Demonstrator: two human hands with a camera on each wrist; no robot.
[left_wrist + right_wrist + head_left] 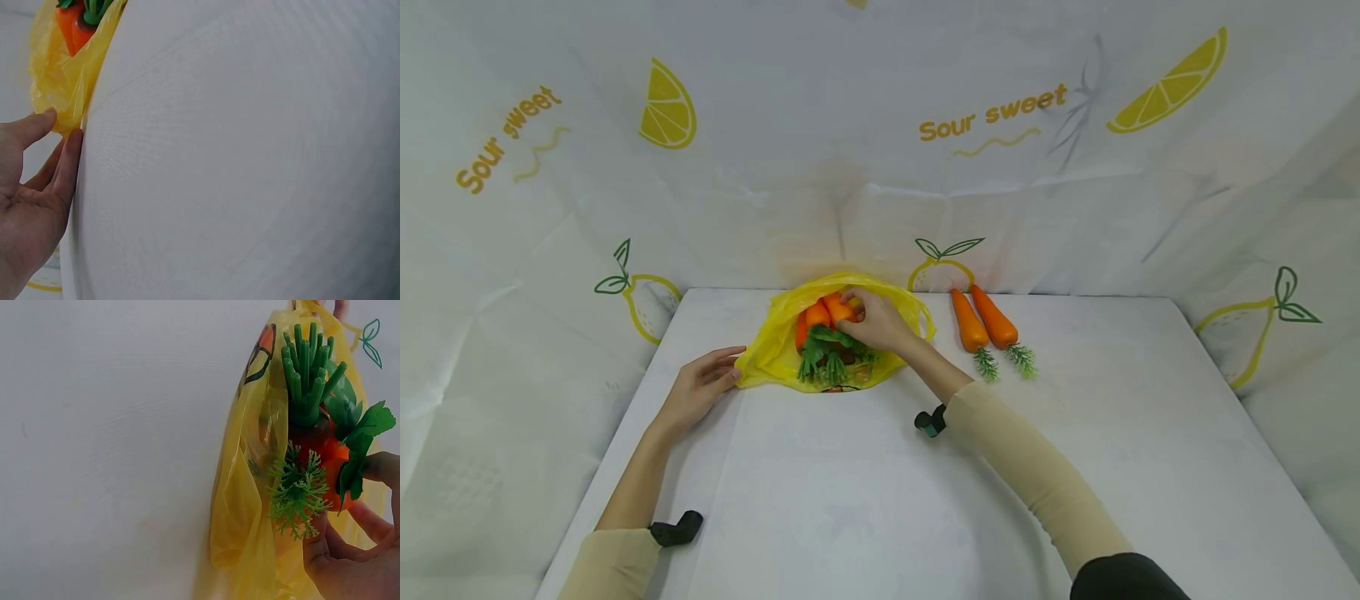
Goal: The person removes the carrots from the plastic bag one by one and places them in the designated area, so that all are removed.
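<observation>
Head view: we note the left hand (697,392) pinching the yellow bag (762,358), right hand (878,321) within its mouth gripping an orange carrot (839,309). We judge bag flimsy, best held by rim; carrot light, stiff, smooth, best gripped mid-body.

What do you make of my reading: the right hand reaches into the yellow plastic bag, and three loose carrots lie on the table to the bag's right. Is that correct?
Not quite: the head view shows two loose carrots, not three, on the table to the right of the yellow plastic bag. The right hand does reach into it.
</observation>
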